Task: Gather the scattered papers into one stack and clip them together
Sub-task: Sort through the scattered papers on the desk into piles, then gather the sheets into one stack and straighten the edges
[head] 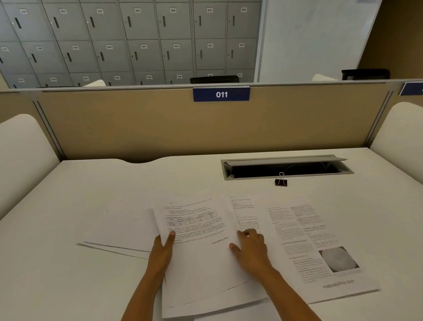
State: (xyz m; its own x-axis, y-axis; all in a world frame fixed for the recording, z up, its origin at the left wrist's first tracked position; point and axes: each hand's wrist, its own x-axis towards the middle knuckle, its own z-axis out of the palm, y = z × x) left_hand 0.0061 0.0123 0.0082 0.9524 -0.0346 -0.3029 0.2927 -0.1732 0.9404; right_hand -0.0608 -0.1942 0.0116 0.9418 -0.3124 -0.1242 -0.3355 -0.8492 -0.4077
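Gathering looked half done. The left hand (pixel 162 251) pinched the centre sheets (pixel 201 263) at their left edge, thumb on top; the right hand (pixel 251 249) lay bent at their right edge, grip unclear. Loose pages (pixel 315 248) alongside wanted pulling in next. The binder clip (pixel 280 180) stood well beyond the fingers, untouched

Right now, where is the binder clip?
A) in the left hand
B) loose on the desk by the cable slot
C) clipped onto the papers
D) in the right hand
B: the binder clip stands alone on the desk before the cable slot, beyond the papers.
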